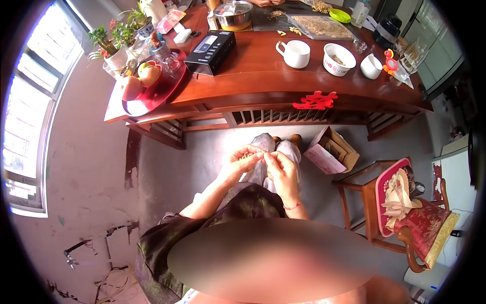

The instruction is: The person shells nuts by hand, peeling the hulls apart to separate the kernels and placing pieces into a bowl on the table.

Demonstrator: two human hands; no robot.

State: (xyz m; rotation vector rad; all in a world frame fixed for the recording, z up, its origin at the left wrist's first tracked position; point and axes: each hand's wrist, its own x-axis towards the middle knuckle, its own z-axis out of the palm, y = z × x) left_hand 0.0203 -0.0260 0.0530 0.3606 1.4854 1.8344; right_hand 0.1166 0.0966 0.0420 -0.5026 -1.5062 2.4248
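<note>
Both my hands meet fingertip to fingertip above my knees, in front of the wooden table (228, 83). My left hand (242, 161) is curled, with small pale yellowish pieces lying in its fingers. My right hand (281, 172), with a red band at the wrist, pinches at the left fingertips; whatever it grips is too small to make out. Beyond them on the table stand a white mug (295, 54), a white bowl (339, 60) with small bits inside and a small white cup (371, 67).
A black box (211, 52) and a red tray (174, 91) with fruit are on the table's left. Someone else's hands (268, 2) show at the far edge. An open cardboard box (331, 150) and a wooden chair (372, 202) stand on the right.
</note>
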